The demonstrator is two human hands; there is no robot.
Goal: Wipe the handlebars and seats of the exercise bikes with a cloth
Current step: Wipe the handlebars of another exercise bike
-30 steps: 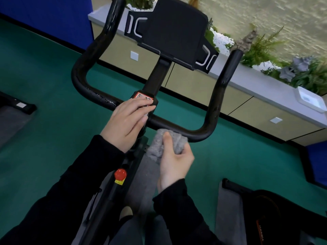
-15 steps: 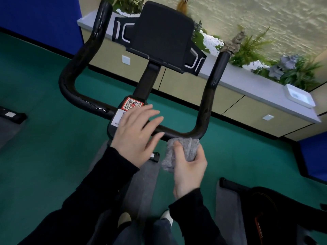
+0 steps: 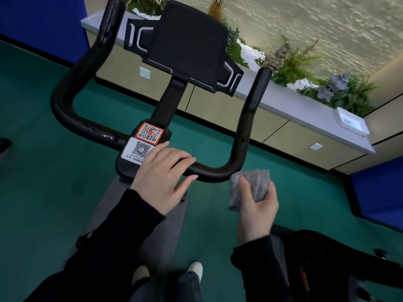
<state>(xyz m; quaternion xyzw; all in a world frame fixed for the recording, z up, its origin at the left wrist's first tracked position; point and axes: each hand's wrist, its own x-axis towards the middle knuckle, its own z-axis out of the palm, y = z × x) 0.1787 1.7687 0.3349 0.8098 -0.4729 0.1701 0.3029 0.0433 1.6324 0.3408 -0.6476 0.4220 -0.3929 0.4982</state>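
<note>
One long planter holds ferns; right hand grips gray cloth.

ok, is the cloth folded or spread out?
Folded. The grey cloth is a compact pad, stacked layer edges showing along its top, gripped in the right hand with the thumb across its face.
</note>
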